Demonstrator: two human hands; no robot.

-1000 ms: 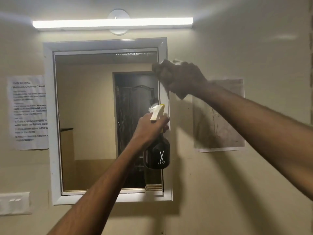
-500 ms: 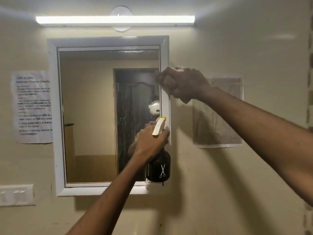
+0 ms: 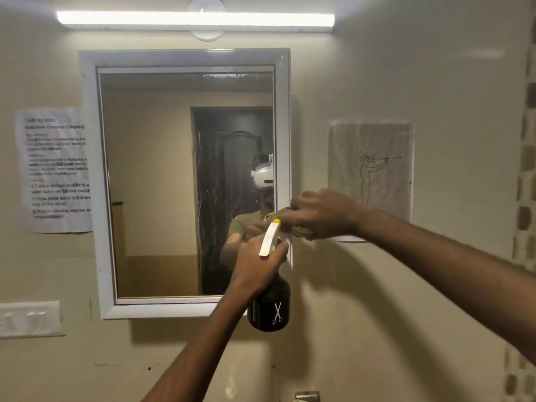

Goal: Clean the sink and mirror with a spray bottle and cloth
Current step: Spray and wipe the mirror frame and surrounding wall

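Olive-drab cloth (image 3: 285,214) is bunched under my right hand (image 3: 320,214), fingers curled over it and pressing it onto the mirror (image 3: 185,181) frame's right rail, about two-thirds of the way down. That rail runs vertically, so I judge the coming stroke runs along it, downward, with the unwiped lower length directly below the hand. Just beneath and slightly left, my left hand (image 3: 258,264) grips the neck of the spray bottle (image 3: 269,303), its dark body hanging below the fist and its white trigger head pointing up toward the cloth, almost touching it. So the left hand sits right in the stroke's path and should shift aside. Glass lies to the left of the cloth, bare wall and a taped drawing (image 3: 371,169) to its right. A tap (image 3: 307,396) shows well below both hands.
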